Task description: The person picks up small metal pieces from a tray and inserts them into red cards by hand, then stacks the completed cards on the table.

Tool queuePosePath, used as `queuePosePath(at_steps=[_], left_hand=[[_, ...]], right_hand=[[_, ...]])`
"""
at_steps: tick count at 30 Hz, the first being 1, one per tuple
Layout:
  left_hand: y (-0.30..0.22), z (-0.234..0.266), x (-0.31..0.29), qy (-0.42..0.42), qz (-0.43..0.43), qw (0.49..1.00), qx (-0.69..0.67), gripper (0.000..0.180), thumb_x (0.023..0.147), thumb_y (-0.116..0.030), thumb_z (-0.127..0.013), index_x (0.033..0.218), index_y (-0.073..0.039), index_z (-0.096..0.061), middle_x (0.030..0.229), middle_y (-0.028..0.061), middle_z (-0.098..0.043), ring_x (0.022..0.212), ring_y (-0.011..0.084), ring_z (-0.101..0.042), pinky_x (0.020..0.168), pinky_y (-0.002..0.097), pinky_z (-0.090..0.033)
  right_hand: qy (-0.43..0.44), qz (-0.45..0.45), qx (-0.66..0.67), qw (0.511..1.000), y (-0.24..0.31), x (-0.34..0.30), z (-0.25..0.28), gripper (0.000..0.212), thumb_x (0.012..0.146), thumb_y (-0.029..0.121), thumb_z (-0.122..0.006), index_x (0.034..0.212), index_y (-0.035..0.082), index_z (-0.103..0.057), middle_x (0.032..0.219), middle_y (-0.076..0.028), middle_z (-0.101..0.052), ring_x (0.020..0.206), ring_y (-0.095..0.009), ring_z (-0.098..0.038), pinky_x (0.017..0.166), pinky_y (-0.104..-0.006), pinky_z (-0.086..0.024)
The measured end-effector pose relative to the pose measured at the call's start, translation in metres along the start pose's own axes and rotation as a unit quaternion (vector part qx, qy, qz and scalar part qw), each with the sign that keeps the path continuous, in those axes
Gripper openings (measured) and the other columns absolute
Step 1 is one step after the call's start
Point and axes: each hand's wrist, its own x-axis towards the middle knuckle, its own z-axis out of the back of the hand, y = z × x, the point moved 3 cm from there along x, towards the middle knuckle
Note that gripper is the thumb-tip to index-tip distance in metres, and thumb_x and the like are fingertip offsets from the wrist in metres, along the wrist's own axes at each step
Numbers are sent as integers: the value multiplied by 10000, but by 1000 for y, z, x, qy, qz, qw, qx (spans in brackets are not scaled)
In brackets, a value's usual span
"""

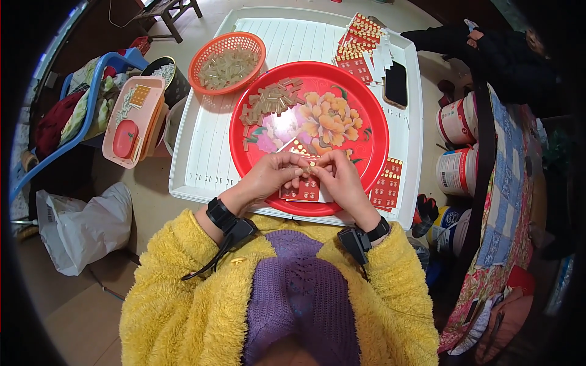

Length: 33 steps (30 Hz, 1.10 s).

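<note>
A head-worn fisheye looks steeply down, close above both hands (271, 175) (342, 183)

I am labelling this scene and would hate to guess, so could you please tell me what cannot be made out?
Head view, small item between the left hand and right hand: too small and partly covered by them.
Head view, part of the red card: covered by the hands.
Head view, inside of the white plastic bag: hidden by its crumpled sides.

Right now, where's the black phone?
Head view, upper right: the black phone lies on the white tabletop, just right of the red cards, outside the red tray.
</note>
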Motion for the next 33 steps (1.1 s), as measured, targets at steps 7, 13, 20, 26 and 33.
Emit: queuePosePath(at_steps=[7,13,20,26,33], left_hand=[[-74,73,0,-147,-141,953,226,124,942,-34,-548,1025,-25,-640,876,15,-659,656,44,-510,607,192,-430],[-142,130,-1,-304,-265,806,434,148,901,-57,-616,1039,-9,-637,851,47,-651,706,133,-576,648,268,-474],[-115,103,-3,-214,-262,704,624,153,773,-59,-701,921,-55,-663,894,124,-619,872,311,-603,735,385,-498],[-66,68,-17,-127,-208,597,765,98,771,-94,-640,857,-72,-681,858,95,-607,877,270,-604,742,383,-507],[-61,56,-5,-83,-143,492,855,99,795,-132,-593,796,-80,-677,847,77,-619,879,240,-621,725,360,-522]], right_hand=[[-77,222,-311,921,8,3,-9,174,858,79,-651,1016,29,-598,905,-154,-596,810,-341,-613,693,-390,-512],[-66,203,-353,911,9,6,-15,169,863,81,-640,1015,27,-587,930,-156,-594,821,-359,-610,687,-421,-507],[-34,194,-344,918,7,10,-11,164,866,74,-630,1005,11,-570,921,-167,-582,847,-364,-602,704,-429,-502],[-3,173,-299,938,8,16,-9,162,864,46,-622,1003,-15,-565,938,-188,-575,893,-372,-589,758,-422,-490],[8,163,-315,935,9,17,-6,157,857,28,-620,995,-22,-564,958,-200,-572,889,-378,-585,769,-422,-487]])
